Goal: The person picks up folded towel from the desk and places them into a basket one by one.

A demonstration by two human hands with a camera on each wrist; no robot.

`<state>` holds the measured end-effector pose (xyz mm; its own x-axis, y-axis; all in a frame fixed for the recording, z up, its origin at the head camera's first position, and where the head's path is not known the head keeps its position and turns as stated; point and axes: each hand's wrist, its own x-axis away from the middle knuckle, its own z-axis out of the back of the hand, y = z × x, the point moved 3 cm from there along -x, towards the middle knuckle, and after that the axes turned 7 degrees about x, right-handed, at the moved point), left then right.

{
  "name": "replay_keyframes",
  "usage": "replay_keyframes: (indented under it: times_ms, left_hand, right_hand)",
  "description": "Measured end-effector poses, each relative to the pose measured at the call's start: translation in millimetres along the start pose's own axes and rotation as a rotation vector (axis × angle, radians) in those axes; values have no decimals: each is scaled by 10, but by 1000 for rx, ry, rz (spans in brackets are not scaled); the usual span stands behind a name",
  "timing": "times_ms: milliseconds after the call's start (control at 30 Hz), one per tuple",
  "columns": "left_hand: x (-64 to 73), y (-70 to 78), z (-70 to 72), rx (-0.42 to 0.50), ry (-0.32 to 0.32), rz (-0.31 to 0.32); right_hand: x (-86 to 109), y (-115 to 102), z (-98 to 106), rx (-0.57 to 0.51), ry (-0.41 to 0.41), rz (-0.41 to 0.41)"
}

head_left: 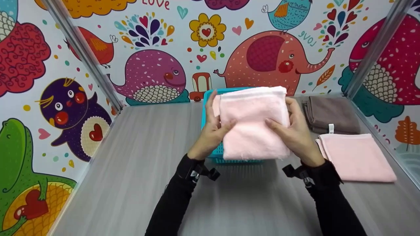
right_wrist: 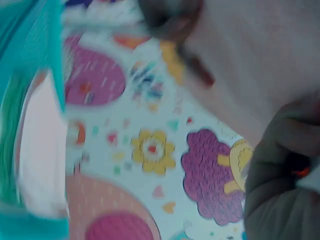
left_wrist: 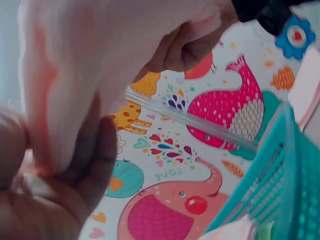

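Observation:
A folded pale pink towel [head_left: 254, 134] is held up between both hands in the head view, overlapping the turquoise plastic basket [head_left: 204, 113]. My left hand [head_left: 212, 129] grips its left edge, thumb on the near face and fingers behind. My right hand [head_left: 295, 129] grips the right edge likewise. In the left wrist view, the left fingers [left_wrist: 95, 175] pinch the cloth, which hangs in soft folds. Inside the basket, the right wrist view shows a pale pink folded cloth [right_wrist: 44, 155] beside a green one [right_wrist: 12, 150]. The held towel hides most of the basket from above.
To the right on the grey table [head_left: 141, 170] lie a folded brown towel [head_left: 333, 114] with a white tag and, nearer, another folded pink towel [head_left: 361, 159]. Printed cartoon walls [head_left: 210, 39] with metal corner posts [head_left: 85, 55] enclose the back and sides.

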<state>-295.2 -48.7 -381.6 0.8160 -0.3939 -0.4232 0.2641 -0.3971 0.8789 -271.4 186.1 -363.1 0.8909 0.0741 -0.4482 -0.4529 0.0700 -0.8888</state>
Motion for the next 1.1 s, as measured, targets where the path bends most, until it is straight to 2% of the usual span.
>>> replay_keyframes:
  times_ms: [100, 167, 233, 400, 567, 633, 700, 833, 967, 1100]
  left_hand:
    - [-35, 18, 67, -115, 24, -75]
    - [-50, 3, 125, -187, 19, -84]
    - [-56, -21, 184, -262, -6, -62]
    - [-88, -147, 386, -386, -35, 59]
    - [-100, -315, 625, -612, -46, 120]
    - [-98, -391, 693, -723, -94, 143]
    - [-95, -464, 727, -793, -153, 187]
    - [-75, -538, 689, -915, -233, 312]
    - [-57, -636, 605, -1204, -325, 420]
    - [-26, -736, 551, -1485, -427, 468]
  right_hand:
    - [-45, 60, 6, 114, -8, 17]
    - [-54, 85, 8, 176, -41, 38]
    - [-60, 108, 11, 283, -69, 77]
    - [-132, 288, -40, 541, -121, 132]
    - [-197, 603, -126, 649, -282, 51]
    - [-186, 690, -144, 684, -355, 14]
    - [-167, 750, -150, 725, -417, -21]
    - [-141, 833, -176, 791, -534, -109]
    - [-142, 900, -252, 834, -640, -192]
    - [-147, 940, -335, 895, -667, -251]
